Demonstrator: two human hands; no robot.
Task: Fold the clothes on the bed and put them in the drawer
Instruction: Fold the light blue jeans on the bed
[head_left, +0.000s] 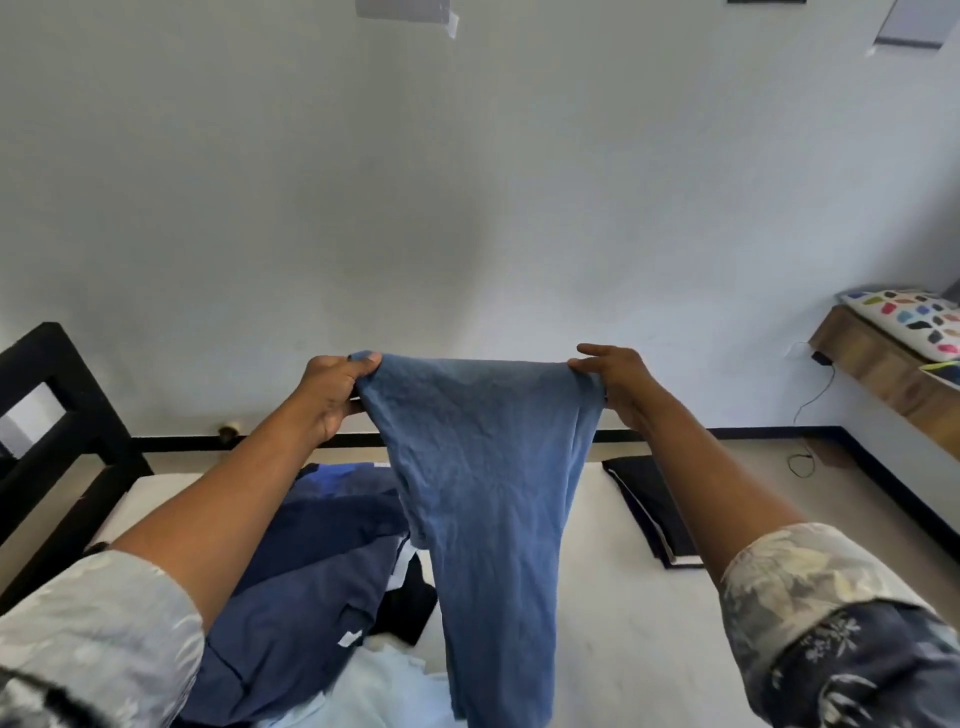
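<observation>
— Spreading across the lower view: bed (623, 597), pale sheet, black frame at left.
— Lying on top?
— Heaped left of middle, pile of dark blue clothes (311, 571), partly hidden by the left forearm. Next in size, blue garment (483, 467), held up above the bed, upper edge drawn wide, rest narrowing and hanging down beside the pile; lower end touching the sheet or not, impossible to tell.
— Anything to the right?
— Folded black garment (649, 504), flat on the sheet, well apart from the pile.
— And the grip on the blue one?
— Strung between both hands, level with them. Left hand (332, 389) pinching the upper left corner, thumb on top, fingers curled behind. Right hand (613, 384) gripping the upper right corner, cloth bunched under the thumb, one finger stretched out above.
</observation>
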